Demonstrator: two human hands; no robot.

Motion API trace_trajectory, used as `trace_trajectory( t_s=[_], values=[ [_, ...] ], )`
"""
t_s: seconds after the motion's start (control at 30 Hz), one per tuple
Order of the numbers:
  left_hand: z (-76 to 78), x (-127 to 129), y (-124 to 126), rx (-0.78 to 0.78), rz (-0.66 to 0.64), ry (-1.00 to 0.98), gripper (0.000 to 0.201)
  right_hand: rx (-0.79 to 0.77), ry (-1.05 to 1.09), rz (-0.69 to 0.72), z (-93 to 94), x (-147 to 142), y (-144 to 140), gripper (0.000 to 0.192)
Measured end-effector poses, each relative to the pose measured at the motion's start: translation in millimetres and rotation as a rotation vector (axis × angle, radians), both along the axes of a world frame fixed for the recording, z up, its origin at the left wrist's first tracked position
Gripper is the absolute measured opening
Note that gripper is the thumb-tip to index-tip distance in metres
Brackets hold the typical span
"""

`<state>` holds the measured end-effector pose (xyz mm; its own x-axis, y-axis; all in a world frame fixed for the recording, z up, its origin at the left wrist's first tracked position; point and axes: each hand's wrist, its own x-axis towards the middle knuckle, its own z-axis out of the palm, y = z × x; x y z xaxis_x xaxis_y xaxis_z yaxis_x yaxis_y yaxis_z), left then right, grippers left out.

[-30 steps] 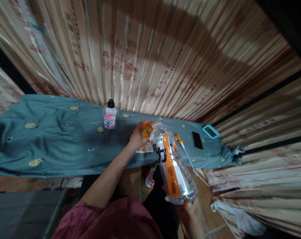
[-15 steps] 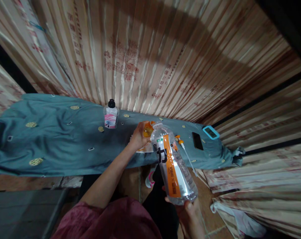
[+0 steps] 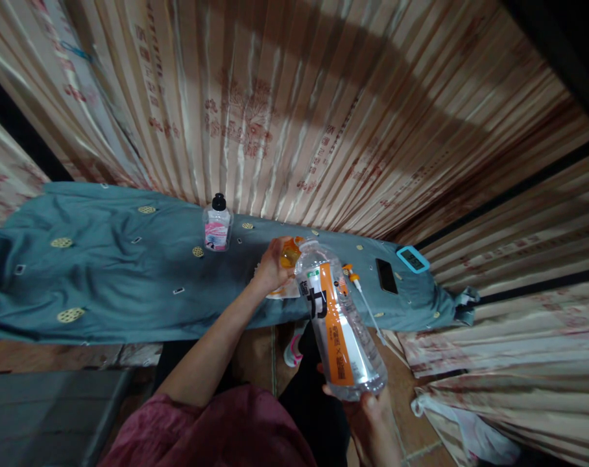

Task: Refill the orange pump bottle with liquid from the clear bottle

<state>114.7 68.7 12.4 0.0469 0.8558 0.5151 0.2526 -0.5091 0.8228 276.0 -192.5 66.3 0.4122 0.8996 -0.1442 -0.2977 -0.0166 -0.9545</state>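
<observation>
My left hand (image 3: 271, 267) is closed around a small orange bottle (image 3: 290, 253), whose lower part my fingers and the large bottle partly hide. My right hand (image 3: 370, 415) grips the base of a large clear plastic bottle (image 3: 340, 324) with an orange and silver label. This big bottle is tilted, its mouth up against the top of the orange one; whether liquid passes between them I cannot tell. Beside it on the cloth lies an orange pump head (image 3: 355, 277) with a long pale tube. A white, partly hidden packet (image 3: 285, 290) rests beneath my left hand.
A clear squeeze bottle (image 3: 217, 227) with a black cap stands on the teal cloth (image 3: 124, 279) at the back. To the right lie a black phone (image 3: 386, 276) and a blue-framed digital clock (image 3: 412, 259). Pleated curtains (image 3: 285, 130) hang close behind.
</observation>
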Motion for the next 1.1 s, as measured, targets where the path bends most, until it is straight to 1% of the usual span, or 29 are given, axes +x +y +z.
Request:
trace_trajectory(
  t_s=[0.23,0.4,0.5,0.67,0.93,1.1],
  values=[
    [-1.0,0.8,0.9,0.02,0.001,-0.019,0.058,-0.005,0.016,-0.024,1.8,-1.2,0.4,0.072],
    [0.8,0.7,-0.1,0.007,0.0,-0.008,0.059,0.0,0.023,0.007,2.0,-0.8,1.0,0.079],
    [1.7,0.1,-1.0,0.007,-0.004,0.0,0.058,-0.007,0.004,-0.006,2.1,-0.3,0.8,0.075],
    [0.7,0.4,0.4,0.031,0.009,-0.026,0.052,-0.01,-0.006,0.013,3.1,0.0,0.9,0.074],
    [2.6,-0.4,0.8,0.032,0.0,0.011,0.055,0.014,0.013,0.023,3.2,-0.5,1.1,0.07],
    [3.2,-0.3,-0.4,0.012,0.004,0.013,0.057,0.006,0.006,0.041,3.2,0.1,0.9,0.078]
  ],
)
